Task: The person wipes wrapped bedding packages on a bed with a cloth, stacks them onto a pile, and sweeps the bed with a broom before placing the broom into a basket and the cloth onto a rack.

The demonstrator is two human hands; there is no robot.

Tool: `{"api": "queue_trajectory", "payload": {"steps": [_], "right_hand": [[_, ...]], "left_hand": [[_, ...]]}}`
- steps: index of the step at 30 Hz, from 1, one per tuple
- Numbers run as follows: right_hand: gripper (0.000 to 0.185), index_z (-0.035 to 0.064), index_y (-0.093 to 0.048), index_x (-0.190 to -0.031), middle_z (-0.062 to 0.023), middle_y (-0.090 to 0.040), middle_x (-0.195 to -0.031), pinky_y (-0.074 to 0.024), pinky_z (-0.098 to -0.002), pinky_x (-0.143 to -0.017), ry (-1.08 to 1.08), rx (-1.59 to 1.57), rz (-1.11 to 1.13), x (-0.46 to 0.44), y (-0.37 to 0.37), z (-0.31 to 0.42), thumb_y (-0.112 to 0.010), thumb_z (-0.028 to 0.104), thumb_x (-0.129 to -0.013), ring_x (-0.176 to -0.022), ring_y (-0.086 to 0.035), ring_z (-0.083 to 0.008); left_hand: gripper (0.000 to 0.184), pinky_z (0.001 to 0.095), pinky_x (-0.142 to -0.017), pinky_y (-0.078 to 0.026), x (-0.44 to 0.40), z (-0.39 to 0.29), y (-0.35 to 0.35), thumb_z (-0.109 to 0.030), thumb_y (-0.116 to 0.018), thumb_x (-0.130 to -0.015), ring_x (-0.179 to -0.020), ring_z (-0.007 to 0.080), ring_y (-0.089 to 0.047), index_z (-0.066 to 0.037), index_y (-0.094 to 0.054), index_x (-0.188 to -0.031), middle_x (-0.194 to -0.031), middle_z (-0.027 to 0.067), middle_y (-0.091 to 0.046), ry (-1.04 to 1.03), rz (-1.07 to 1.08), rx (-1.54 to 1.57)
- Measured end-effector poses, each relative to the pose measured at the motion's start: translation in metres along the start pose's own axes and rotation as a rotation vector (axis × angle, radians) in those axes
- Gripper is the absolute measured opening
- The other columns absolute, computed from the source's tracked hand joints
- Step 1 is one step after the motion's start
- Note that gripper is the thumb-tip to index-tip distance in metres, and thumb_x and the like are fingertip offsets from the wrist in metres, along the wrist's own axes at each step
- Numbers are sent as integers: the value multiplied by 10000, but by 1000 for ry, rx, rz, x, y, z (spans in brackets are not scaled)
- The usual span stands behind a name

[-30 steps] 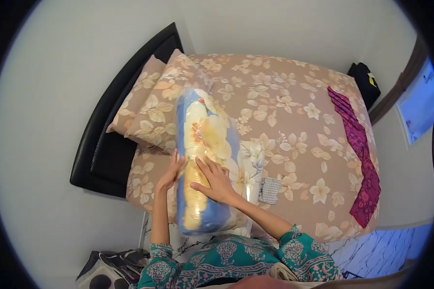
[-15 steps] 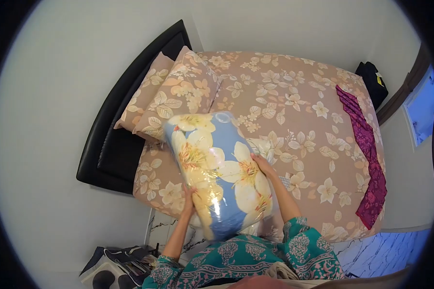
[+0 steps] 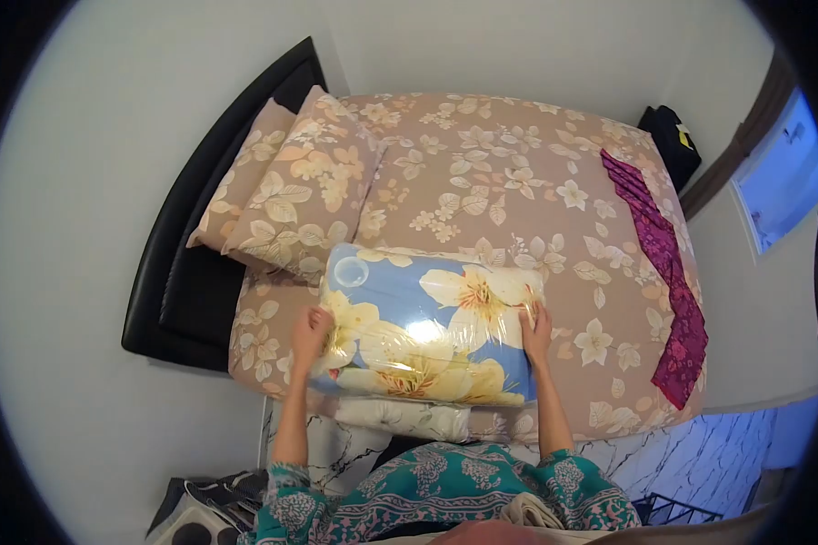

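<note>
A plastic-wrapped bedding pack [image 3: 427,318], blue with large cream flowers, lies crosswise near the front edge of the bed [image 3: 482,200]. My left hand [image 3: 313,334] grips its left end with curled fingers. At the right end, my right hand [image 3: 536,329] holds the wrapping, fingers bent against the side. A white patterned bundle [image 3: 404,418] shows partly from under the pack at the bed's near edge; the rest of it is hidden.
Two floral pillows [image 3: 309,186] lean by the black headboard [image 3: 200,254]. A magenta cloth [image 3: 659,263] lies along the bed's right side. Beyond stands a black bag [image 3: 671,145]. Dark striped items [image 3: 204,504] are at the lower left, a black rack [image 3: 677,509] at the lower right.
The pack has turned from lengthwise to crosswise and now lies flat, wide side up. My hands have moved to its two ends. The small checked cloth is no longer visible.
</note>
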State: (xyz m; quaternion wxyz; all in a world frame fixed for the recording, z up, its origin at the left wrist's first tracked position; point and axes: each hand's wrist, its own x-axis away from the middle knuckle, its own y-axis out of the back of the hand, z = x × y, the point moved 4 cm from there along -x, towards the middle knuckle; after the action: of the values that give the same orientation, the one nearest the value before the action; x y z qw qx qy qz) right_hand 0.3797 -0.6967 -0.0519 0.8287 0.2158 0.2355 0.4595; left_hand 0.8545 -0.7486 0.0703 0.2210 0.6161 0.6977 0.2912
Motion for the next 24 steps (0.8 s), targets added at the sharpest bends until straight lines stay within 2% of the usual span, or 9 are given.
{"api": "queue_trajectory", "payload": {"steps": [1,2,3,4,5,7,10,16,24], "right_hand": [[549,59,-497,-1264,-200,-423,-1341,-319,-387,-1019,-248,-151,-35,4,5,-27,-521,452,-880,-1205,-431,-329],[549,59,-497,-1264,-200,-423,-1341,-319,-387,-1019,-267,-143,-58,4,9,-52,-521,452,-880,-1205,-431,-329],[592,62,-475,-1287,-187,-434,-1336,-353,-379,-997,-407,-257,109,0,3,-82,-505,491,-880,-1201,-443,-307],[635,64,-454,-1311,-175,-446,-1332,-388,-372,-975,-537,-379,272,-1,-2,-99,-488,530,-880,-1197,-454,-285],[635,64,-454,-1311,-175,-446,-1332,-388,-372,-975,-546,-382,238,3,5,-104,-488,530,-880,-1197,-454,-285],[800,40,-367,-1362,-197,-436,-1339,-416,-388,-953,-794,-889,478,21,-5,-105,-496,623,-830,-1173,-491,-258],[784,40,-392,-1348,-194,-529,-1242,-510,-375,-821,-979,-975,470,41,2,-85,-506,616,-829,-1031,-591,-243],[689,24,-477,-1278,-179,-609,-1118,-546,-340,-717,-949,-1037,361,65,15,-52,-531,559,-846,-890,-647,-216],[583,13,-545,-1188,-140,-641,-1047,-547,-282,-676,-908,-1145,-120,176,78,19,-589,481,-843,-811,-660,-185]], "left_hand": [[498,316,-689,-507,-19,1,11,-396,-628,-829,-750,164,-616,13,-533,-1096,-881,101,-642,34,-49,-149],[498,316,-689,-507,-38,34,4,-396,-628,-829,-750,164,-616,13,-533,-1096,-881,101,-642,17,-24,-149],[566,318,-733,-507,-68,86,-18,-433,-614,-833,-831,177,-614,17,-499,-1159,-972,114,-631,42,-64,-166],[601,319,-755,-506,-77,87,-26,-451,-607,-835,-871,183,-613,18,-482,-1190,-1018,120,-625,38,-76,-171],[636,320,-776,-506,-85,87,-33,-469,-600,-837,-911,190,-612,20,-466,-1222,-1064,127,-619,33,-88,-176],[715,318,-837,-494,-50,40,-41,-537,-567,-836,-1000,207,-595,24,-447,-1262,-1164,127,-584,479,615,671],[700,318,-839,-497,-67,87,-48,-561,-551,-836,-1002,210,-595,-5,-464,-1253,-1158,110,-586,515,737,670],[682,338,-827,-506,-75,92,-55,-580,-491,-858,-988,219,-600,-16,-477,-1240,-1157,127,-582,493,876,850],[672,345,-826,-509,-109,29,-61,-576,-453,-875,-992,238,-600,-16,-472,-1247,-1159,132,-579,224,1010,749]]}}
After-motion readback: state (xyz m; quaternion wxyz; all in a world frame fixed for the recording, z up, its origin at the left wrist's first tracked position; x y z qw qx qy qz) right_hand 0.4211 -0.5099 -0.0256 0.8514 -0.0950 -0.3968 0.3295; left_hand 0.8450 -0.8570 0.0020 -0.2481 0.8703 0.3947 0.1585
